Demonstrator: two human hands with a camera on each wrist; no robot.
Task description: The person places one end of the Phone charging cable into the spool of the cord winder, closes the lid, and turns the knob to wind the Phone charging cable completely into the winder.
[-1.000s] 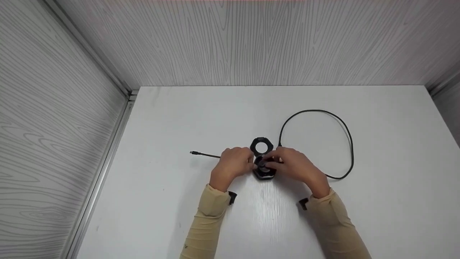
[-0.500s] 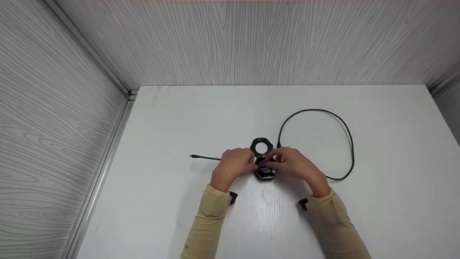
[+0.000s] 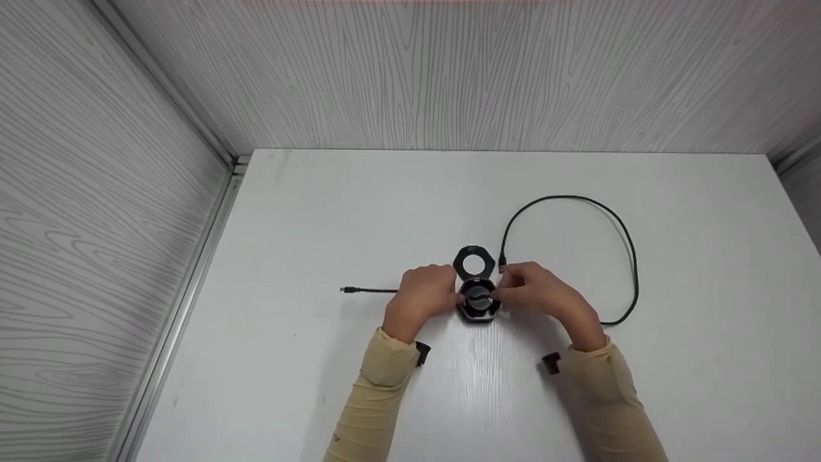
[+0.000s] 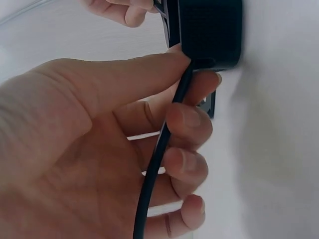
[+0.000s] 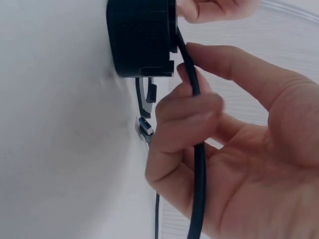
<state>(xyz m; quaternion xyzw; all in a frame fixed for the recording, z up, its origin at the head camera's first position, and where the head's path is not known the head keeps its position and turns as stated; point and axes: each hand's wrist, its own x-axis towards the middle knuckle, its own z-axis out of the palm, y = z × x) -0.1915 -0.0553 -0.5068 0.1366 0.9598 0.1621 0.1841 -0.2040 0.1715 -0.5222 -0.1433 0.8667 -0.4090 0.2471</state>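
On the white table [image 3: 308,212], we see the left hand [image 3: 423,295] gripping the black hexagonal case [image 4: 212,32], apparently pinching the black cable [image 4: 146,186] too; the right hand [image 3: 537,289] pinches another stretch beside the case, its ring-shaped lid [image 3: 460,265] open.

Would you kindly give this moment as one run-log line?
left hand: holds cable beside case | right hand: pinches cable beside case | lid: open | left plug: on table
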